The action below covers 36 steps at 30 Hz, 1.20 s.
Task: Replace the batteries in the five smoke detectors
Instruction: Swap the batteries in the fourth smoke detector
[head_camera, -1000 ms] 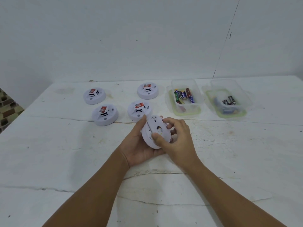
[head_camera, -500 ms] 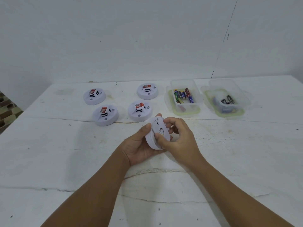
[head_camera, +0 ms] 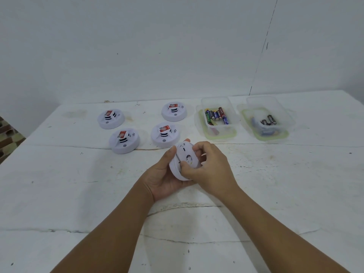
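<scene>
I hold one round white smoke detector (head_camera: 184, 154) on edge above the table's middle, its back plate facing me. My left hand (head_camera: 163, 174) cups it from the left and below. My right hand (head_camera: 206, 166) grips the back plate, thumb on its near rim and fingers over its far rim. Several more white detectors with red labels sit face up behind: far left (head_camera: 110, 119), near left (head_camera: 124, 140), near middle (head_camera: 165, 134), far middle (head_camera: 174, 111). A clear box (head_camera: 217, 131) holds several batteries (head_camera: 216, 115). A second clear box (head_camera: 275, 133) holds a few dark batteries (head_camera: 268, 120).
The white, cracked table (head_camera: 78, 184) ends at a white wall (head_camera: 177, 46) behind the detectors. A patterned floor (head_camera: 7, 134) shows past the table's left edge. Each clear box sits on a green-rimmed lid.
The detector has turned further onto its edge in my hands, and my right fingers have shifted around the back plate. Detectors and boxes on the table have stayed put.
</scene>
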Motion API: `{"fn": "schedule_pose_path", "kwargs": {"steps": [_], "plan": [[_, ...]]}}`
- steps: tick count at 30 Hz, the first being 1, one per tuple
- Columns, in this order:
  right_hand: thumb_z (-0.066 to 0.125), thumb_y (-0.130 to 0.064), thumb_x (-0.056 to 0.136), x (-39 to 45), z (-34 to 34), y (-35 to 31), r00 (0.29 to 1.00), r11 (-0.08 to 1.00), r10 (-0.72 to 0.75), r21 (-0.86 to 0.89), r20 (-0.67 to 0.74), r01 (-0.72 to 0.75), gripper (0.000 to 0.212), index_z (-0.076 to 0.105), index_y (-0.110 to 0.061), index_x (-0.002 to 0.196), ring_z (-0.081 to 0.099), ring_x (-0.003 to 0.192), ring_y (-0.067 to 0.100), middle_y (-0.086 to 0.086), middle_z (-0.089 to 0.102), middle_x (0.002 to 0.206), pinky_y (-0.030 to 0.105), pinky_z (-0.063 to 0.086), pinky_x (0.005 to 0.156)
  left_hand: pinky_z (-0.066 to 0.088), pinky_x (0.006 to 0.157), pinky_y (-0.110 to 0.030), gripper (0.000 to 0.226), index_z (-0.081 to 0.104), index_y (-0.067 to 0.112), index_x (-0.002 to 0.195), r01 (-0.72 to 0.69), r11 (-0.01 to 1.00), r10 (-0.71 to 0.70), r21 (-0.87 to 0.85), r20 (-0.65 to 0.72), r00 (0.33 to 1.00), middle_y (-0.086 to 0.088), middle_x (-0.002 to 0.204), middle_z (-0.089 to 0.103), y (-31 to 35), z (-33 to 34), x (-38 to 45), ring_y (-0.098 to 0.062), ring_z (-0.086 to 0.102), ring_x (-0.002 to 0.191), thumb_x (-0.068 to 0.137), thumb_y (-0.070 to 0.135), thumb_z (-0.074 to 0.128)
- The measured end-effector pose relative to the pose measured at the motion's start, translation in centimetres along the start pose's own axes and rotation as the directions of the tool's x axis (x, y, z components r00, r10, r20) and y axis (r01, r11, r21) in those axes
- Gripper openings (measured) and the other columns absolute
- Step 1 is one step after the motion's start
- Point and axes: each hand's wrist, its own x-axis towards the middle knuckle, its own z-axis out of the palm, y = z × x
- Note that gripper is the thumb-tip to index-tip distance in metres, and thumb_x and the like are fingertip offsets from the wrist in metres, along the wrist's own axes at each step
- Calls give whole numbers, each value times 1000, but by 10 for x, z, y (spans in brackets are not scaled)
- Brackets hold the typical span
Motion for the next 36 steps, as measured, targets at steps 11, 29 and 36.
{"fn": "schedule_pose_path", "kwargs": {"steps": [11, 29, 36], "plan": [[89, -47, 76, 3, -9, -2, 995, 993, -81, 88, 66, 75, 51, 64, -30, 118, 59, 104, 0, -15, 62, 111, 7, 43, 82, 37, 115, -65, 88, 42, 21, 157, -26, 999, 26, 29, -6, 1000, -18, 157, 47, 1, -1, 1, -38, 44, 145, 82, 34, 86], [73, -29, 96, 16, -15, 0, 974, 892, 83, 452, -211, 22, 26, 60, -27, 119, 61, 77, 0, -15, 62, 87, 18, 51, 70, 47, 105, -53, 57, 60, 22, 144, -76, 993, 58, -92, -180, 982, -14, 141, 63, 8, 6, 0, -37, 60, 122, 92, 46, 59], [63, -70, 73, 3, -4, 26, 994, 998, 64, -14, -90, -66, 66, 58, -34, 128, 57, 99, 9, -13, 57, 110, 29, 49, 84, 43, 101, -48, 80, 56, 25, 148, -159, 982, 139, -104, -177, 974, -16, 134, 61, 14, -2, 2, -32, 59, 112, 75, 49, 78]]}}
